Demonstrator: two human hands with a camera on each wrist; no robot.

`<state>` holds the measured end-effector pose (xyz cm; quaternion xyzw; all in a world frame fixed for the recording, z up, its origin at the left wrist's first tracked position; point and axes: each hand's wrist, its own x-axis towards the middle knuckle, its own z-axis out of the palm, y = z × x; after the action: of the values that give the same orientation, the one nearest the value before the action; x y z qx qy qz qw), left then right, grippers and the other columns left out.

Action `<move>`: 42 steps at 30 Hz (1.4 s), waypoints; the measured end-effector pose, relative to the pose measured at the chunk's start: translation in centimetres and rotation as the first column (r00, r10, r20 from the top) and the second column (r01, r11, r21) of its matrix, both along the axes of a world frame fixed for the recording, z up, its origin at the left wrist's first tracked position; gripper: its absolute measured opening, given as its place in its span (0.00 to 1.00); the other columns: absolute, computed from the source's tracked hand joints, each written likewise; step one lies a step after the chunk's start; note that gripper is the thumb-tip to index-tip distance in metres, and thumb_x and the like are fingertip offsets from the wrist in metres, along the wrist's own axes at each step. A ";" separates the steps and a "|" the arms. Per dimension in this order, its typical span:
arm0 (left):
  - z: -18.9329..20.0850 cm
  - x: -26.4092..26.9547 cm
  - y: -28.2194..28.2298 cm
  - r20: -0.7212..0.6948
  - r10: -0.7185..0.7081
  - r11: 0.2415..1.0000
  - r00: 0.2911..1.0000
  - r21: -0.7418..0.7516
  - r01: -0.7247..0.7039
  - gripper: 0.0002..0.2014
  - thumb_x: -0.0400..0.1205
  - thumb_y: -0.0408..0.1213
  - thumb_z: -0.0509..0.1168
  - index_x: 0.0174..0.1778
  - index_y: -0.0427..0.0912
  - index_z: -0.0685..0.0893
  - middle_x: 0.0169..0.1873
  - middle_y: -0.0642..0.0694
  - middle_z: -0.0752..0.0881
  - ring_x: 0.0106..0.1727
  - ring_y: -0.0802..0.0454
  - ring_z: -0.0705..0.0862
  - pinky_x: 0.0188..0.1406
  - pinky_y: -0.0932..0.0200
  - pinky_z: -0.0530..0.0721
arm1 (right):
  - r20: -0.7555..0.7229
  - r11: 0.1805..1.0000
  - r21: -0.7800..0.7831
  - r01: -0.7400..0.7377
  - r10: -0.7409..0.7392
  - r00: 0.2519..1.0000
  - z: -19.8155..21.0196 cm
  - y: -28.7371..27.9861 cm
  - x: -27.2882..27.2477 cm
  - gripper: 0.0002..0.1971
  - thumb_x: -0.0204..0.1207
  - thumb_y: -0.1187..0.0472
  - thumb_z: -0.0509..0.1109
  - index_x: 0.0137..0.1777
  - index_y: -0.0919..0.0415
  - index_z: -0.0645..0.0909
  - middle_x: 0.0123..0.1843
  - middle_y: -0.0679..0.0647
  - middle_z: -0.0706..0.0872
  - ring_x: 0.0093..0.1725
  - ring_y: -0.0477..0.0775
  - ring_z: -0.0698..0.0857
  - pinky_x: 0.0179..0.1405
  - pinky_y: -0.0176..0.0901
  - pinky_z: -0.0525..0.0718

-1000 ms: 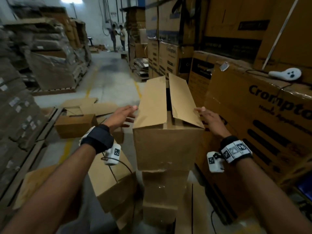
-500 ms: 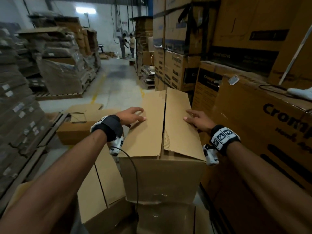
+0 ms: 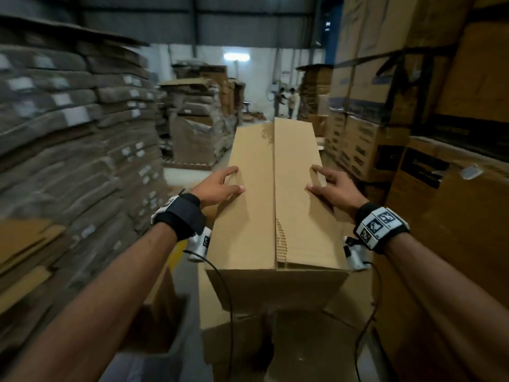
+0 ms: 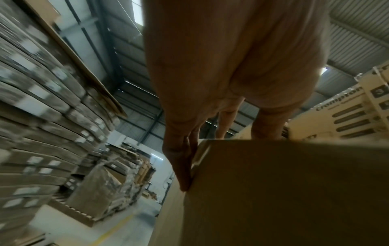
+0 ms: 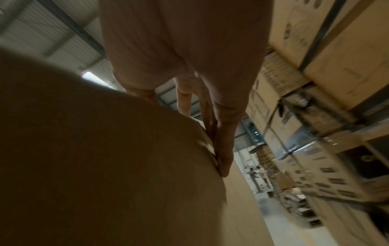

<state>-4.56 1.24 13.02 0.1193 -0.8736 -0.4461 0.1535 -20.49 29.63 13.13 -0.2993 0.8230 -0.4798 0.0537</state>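
A long brown cardboard box [image 3: 253, 221] lies lengthwise in front of me on top of other cartons, its two top flaps folded flat and meeting at a centre seam. My left hand [image 3: 220, 186] rests on the left flap near its outer edge, thumb and forefinger on top. In the left wrist view the other fingers [image 4: 181, 163] run straight down the box's side [image 4: 284, 191]. My right hand [image 3: 332, 186] mirrors it on the right flap, with fingers [image 5: 223, 149] straight along the box's right wall [image 5: 105, 166].
Tall stacks of flattened cardboard [image 3: 68, 133] line the left. Printed cartons [image 3: 440, 194] are piled high at the right, close to the box. More boxes [image 3: 237, 340] sit below it. A wrapped pallet stack [image 3: 198, 125] and two people [image 3: 289, 102] stand down the aisle.
The two flaps, standing up a second ago, now lie flat and closed. Both hands have come in from the sides onto the flaps, and my view has lifted.
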 end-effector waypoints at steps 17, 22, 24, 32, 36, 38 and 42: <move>-13.7 48.1 -9.1 0.108 0.759 0.635 0.642 0.100 -0.766 0.37 0.83 0.37 0.75 0.87 0.41 0.67 0.83 0.48 0.71 0.84 0.51 0.69 0.84 0.53 0.66 | 0.165 0.616 0.078 -0.784 0.768 0.619 -12.8 -31.3 31.7 0.37 0.76 0.50 0.81 0.85 0.46 0.72 0.80 0.49 0.76 0.76 0.52 0.77 0.79 0.51 0.74; -17.8 56.4 -4.9 0.204 0.888 0.401 0.412 0.098 -0.911 0.38 0.83 0.45 0.75 0.88 0.50 0.66 0.85 0.46 0.66 0.85 0.48 0.66 0.85 0.50 0.64 | 0.301 0.398 0.020 -0.917 0.873 0.385 -15.8 -34.4 39.6 0.36 0.77 0.60 0.81 0.84 0.49 0.72 0.79 0.47 0.73 0.77 0.48 0.72 0.70 0.34 0.74; -19.6 58.1 -2.9 0.218 0.916 0.317 0.337 0.120 -0.941 0.39 0.83 0.42 0.74 0.89 0.48 0.64 0.86 0.49 0.66 0.86 0.50 0.64 0.85 0.52 0.63 | 0.329 0.293 0.046 -0.955 0.898 0.291 -17.5 -35.0 41.5 0.41 0.72 0.57 0.84 0.84 0.44 0.72 0.82 0.48 0.73 0.79 0.50 0.72 0.77 0.45 0.73; -26.0 61.5 4.9 0.405 0.909 0.049 0.100 0.134 -0.990 0.61 0.61 0.61 0.85 0.89 0.51 0.63 0.84 0.48 0.70 0.81 0.47 0.74 0.82 0.45 0.73 | 0.418 0.014 0.138 -0.990 0.906 0.071 -23.0 -34.4 47.1 0.43 0.69 0.66 0.85 0.84 0.52 0.72 0.79 0.54 0.74 0.76 0.52 0.72 0.74 0.48 0.74; -29.2 61.2 6.8 0.546 0.837 0.112 0.045 -0.090 -0.990 0.45 0.79 0.51 0.77 0.89 0.48 0.62 0.82 0.38 0.70 0.82 0.39 0.71 0.80 0.51 0.70 | 0.323 -0.052 0.340 -0.939 0.944 0.065 -25.9 -32.9 48.8 0.37 0.73 0.67 0.83 0.81 0.55 0.75 0.82 0.60 0.73 0.82 0.61 0.71 0.69 0.40 0.73; -30.2 60.9 7.8 0.548 0.836 0.142 0.043 -0.140 -0.980 0.38 0.86 0.48 0.70 0.90 0.47 0.60 0.80 0.33 0.69 0.80 0.35 0.71 0.79 0.50 0.70 | 0.203 -0.088 0.462 -0.883 0.979 0.009 -27.6 -31.7 49.0 0.32 0.77 0.62 0.80 0.80 0.51 0.77 0.85 0.60 0.68 0.84 0.61 0.68 0.80 0.48 0.66; -31.0 59.8 11.1 0.530 0.846 0.188 0.064 -0.182 -0.965 0.39 0.86 0.57 0.64 0.90 0.51 0.56 0.81 0.32 0.64 0.79 0.30 0.72 0.78 0.42 0.73 | 0.064 -0.047 0.533 -0.845 0.998 -0.015 -30.6 -27.4 48.4 0.29 0.84 0.54 0.71 0.84 0.44 0.69 0.88 0.54 0.63 0.84 0.64 0.67 0.82 0.61 0.67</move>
<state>55.24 12.35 -17.96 0.7725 -0.5477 -0.2890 0.1404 27.94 2.26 -17.44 -0.8408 0.4563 -0.0518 0.2866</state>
